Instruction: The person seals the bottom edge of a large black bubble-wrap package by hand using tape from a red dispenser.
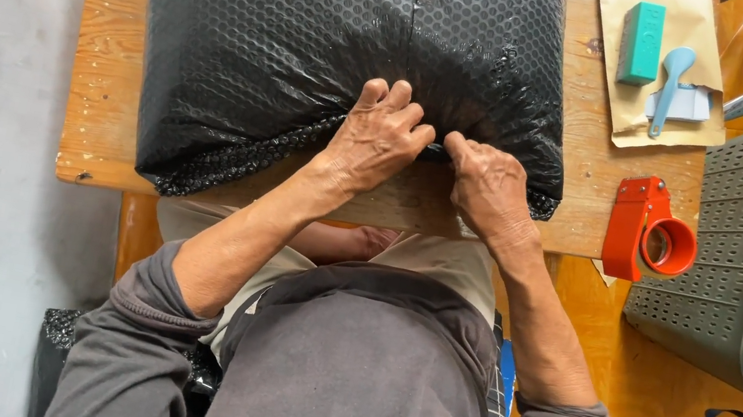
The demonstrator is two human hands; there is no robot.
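- Black bubble wrap covers a bulky parcel (347, 54) lying on the wooden table (99, 93); both hands work at its near edge.
- Left hand (378, 139): fingers curled and pressed down on the wrap's near seam, pinching the film together.
- Right hand (486, 183): fingers bent and closed on the same seam, just beside the left, knuckles almost touching it.
- Judging from this, the wrapping looks mostly done: the parcel is fully covered, with a taped seam running down the top.
- The near edge seems unsealed; a loose flap of wrap (228, 164) hangs out at the lower left.
- A red tape dispenser (649, 233) sits untouched to the right, near the table edge.
- Farther off, a brown envelope (653, 120) carries a teal block (641, 42) and a pale blue scoop (671, 83).
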